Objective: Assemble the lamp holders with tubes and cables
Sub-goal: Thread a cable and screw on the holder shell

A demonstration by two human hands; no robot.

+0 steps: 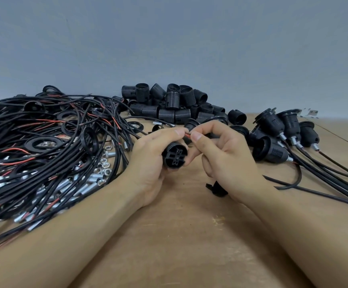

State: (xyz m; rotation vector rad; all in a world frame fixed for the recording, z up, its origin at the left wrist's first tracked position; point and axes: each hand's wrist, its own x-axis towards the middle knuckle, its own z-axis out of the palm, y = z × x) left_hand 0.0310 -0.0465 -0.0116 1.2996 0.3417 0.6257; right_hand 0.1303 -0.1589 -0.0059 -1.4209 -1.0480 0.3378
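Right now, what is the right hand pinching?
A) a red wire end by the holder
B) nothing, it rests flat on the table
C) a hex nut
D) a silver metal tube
A: the right hand pinches the red wire at its fingertips, just above the black lamp holder gripped in the left hand.

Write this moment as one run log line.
step: wiring | left hand: holds lamp holder | right hand: pinches red wire | finished holders: right side

two hands, five assembled lamp holders, one heap of cables
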